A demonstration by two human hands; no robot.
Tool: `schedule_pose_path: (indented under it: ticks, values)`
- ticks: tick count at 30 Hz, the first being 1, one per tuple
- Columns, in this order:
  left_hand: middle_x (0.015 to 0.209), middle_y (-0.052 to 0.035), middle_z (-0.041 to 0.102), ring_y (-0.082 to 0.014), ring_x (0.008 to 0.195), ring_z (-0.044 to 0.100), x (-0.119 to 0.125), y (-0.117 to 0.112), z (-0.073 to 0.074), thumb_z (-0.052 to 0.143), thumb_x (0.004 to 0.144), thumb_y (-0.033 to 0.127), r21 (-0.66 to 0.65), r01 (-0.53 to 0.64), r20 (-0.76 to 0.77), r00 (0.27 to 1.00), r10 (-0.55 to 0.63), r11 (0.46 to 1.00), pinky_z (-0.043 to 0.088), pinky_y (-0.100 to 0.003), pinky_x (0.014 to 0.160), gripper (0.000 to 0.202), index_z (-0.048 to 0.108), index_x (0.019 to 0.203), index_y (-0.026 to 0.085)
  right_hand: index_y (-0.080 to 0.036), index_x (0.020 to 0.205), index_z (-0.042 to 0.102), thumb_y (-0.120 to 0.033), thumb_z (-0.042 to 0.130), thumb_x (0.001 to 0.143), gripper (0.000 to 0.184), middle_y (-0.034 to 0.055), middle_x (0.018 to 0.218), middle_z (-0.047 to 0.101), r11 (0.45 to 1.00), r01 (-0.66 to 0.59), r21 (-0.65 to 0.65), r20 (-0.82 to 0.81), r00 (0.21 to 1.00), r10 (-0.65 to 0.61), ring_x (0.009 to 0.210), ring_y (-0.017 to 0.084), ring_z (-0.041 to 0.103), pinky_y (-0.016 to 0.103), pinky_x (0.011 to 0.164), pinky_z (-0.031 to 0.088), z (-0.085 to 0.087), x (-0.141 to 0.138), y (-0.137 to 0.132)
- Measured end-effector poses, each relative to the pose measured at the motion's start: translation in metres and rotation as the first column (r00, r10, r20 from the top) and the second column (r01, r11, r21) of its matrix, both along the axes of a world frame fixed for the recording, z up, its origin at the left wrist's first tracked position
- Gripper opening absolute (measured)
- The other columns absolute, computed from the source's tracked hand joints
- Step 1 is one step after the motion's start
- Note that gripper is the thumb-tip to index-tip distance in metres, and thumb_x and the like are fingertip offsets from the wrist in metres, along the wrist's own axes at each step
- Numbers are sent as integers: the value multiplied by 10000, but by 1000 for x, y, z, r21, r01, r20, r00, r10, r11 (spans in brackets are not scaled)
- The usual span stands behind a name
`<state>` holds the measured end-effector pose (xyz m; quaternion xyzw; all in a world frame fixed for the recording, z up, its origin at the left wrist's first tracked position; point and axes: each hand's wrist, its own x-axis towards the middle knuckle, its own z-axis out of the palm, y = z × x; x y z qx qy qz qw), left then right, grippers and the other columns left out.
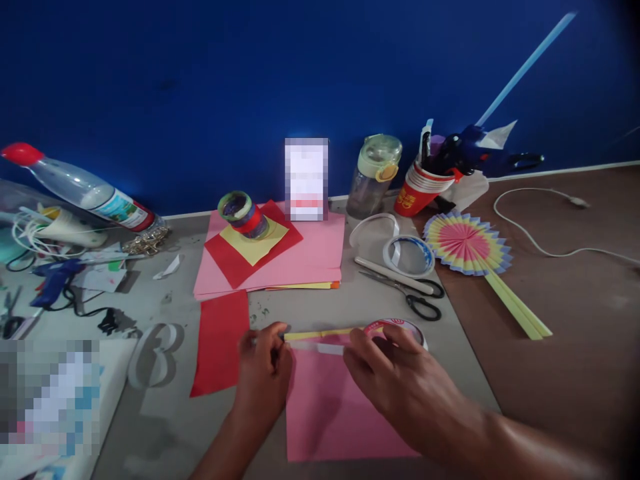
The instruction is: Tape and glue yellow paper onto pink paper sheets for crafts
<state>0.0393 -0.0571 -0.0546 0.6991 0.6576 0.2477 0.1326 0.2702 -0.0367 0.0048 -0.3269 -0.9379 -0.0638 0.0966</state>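
Observation:
A pink paper sheet [330, 407] lies on the grey mat in front of me. Along its top edge runs a strip of double-sided tape [315, 335], yellowish with a white part. My left hand [263, 377] pinches the strip's left end, fingers closed. My right hand [395, 380] presses on the strip's right part with closed fingers, next to a tape roll [400, 327] with a red-and-white core that sits just behind it.
A red sheet [220, 347] lies to the left. Behind are a stack of pink, red and yellow paper [310, 260], scissors [415, 293], another tape roll [409, 255], a folded paper fan [467, 243], a cup of tools [420, 187], bottles and a blue glue gun [55, 280].

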Motion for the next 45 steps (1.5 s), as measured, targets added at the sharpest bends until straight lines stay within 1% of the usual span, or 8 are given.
schedule_pose_path:
  ticks: [6,10,25,33,36,39,42,45]
  values:
    - [570,51,553,-177,611,566,-1,-1,-2,447,860,203,-51,-4,-5,1000,4,999,452,-362,765,216,563,1041,225,-159,876,717,-154,626,630,262,102,993,639,1000,-21,5,39,999,21,721,214,509,385,784,340,-2,-3,0]
    - [609,37,581,-175,588,566,0,0,-1,462,853,224,-44,-16,-29,999,15,999,462,-361,737,220,575,1041,221,-166,823,737,-167,625,637,217,102,926,636,999,-24,45,56,998,22,717,227,491,395,749,331,-3,-5,-2]
    - [581,51,589,-171,559,584,5,5,-2,439,867,201,-8,-4,-72,997,3,1000,443,-377,790,223,556,1056,211,-151,814,745,-178,646,597,240,103,811,627,999,4,34,96,995,-7,668,219,472,386,683,321,-11,-7,-1]
    - [607,53,617,-135,519,567,7,5,3,459,882,175,124,16,-69,998,-7,992,371,-392,871,193,561,1044,202,-154,805,717,-133,632,592,231,90,789,620,999,39,19,91,995,-40,659,210,490,391,697,323,-9,-5,-1]
    - [620,45,602,-153,595,577,4,2,2,463,883,202,75,-22,21,1000,21,997,406,-365,820,200,566,1055,210,-151,798,705,-119,622,597,220,103,819,629,999,32,37,66,997,-35,656,207,478,387,689,316,-6,-2,0]
    - [706,9,605,-172,706,589,1,-1,3,479,879,266,-80,-113,209,970,127,990,455,-303,695,223,556,1082,214,-146,824,696,-103,607,613,234,106,844,628,999,17,38,52,998,-19,651,203,468,387,688,312,0,0,1]
    - [726,11,572,-138,626,559,0,-1,7,487,884,331,-227,-142,419,879,228,964,454,-249,577,253,530,1095,199,-147,851,696,-101,584,656,229,98,851,627,999,7,45,27,1000,-8,631,196,460,389,706,318,7,2,2]
    - [705,25,536,-117,580,528,1,0,13,506,873,362,-245,-134,504,828,245,960,450,-232,552,273,527,1084,190,-140,885,703,-84,544,703,248,98,870,638,997,-7,71,-19,1000,9,641,195,471,387,734,329,15,3,4]
